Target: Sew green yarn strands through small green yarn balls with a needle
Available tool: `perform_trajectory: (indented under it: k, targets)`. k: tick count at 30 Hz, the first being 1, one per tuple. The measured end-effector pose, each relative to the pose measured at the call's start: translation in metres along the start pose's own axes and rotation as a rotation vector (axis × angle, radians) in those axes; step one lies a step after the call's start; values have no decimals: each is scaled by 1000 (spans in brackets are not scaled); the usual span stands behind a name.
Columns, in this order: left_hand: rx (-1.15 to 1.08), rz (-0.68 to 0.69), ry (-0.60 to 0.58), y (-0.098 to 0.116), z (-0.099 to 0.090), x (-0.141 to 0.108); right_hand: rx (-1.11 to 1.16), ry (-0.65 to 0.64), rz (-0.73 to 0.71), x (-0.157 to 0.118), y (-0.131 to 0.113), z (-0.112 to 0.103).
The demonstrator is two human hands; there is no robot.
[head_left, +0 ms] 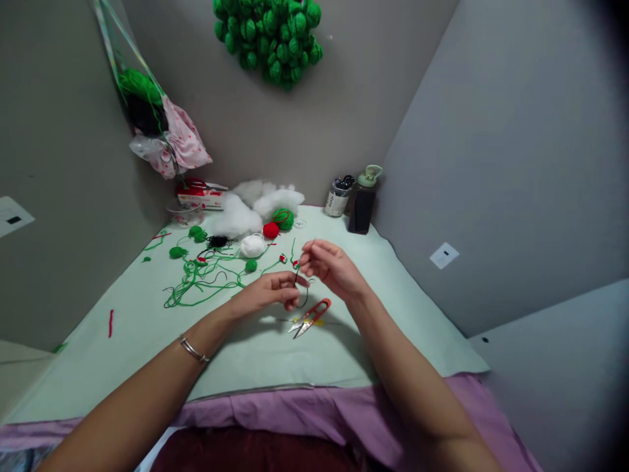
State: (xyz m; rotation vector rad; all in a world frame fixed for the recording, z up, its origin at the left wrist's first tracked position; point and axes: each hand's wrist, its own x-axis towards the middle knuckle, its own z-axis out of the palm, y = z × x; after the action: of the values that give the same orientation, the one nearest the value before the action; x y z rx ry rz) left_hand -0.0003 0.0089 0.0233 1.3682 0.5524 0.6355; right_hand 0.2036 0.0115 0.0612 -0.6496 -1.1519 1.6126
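My left hand (pixel 281 290) is closed with a strand of black yarn (pixel 307 296) at its fingertips; the loose end curls down beside them. Just to the right and higher, my right hand (pixel 331 265) has its fingers drawn together in a pinch, and what lies in them is too small to make out. A short dark length of the strand spans the gap between both hands. Small red, white and green knitted pieces (pixel 283 259) lie behind the fingers. Below the hands are orange-handled thread snips (pixel 310 318), resting across a thin tool with a yellow grip (pixel 318 322).
Tangled green yarn (pixel 191 288), a white yarn ball (pixel 252 245), a red ball (pixel 270 230) and white stuffing (pixel 238 216) lie left and behind. A bottle (pixel 362 203) and a jar (pixel 337 198) stand at the back right. A pink bag (pixel 184 134) hangs at left.
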Motion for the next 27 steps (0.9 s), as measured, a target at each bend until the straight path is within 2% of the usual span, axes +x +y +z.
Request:
perform_trajectory:
  k: [4,6,8,16,27]
  targets:
    - [-28,-32,196,4,-16,-6,96,297,-154,6,-8,-43]
    - [-10,-58,222,7,-27,-8,145,430,-168,7,-10,-64]
    - [23,-98,221,10,-36,-10,188,517,-178,7,-10,-76]
    - [34,-120,414,4,-55,-9,136,565,-188,8,-6,-74]
    - [77,-78,481,-6,-69,-8,163,687,-207,9,-2,-89]
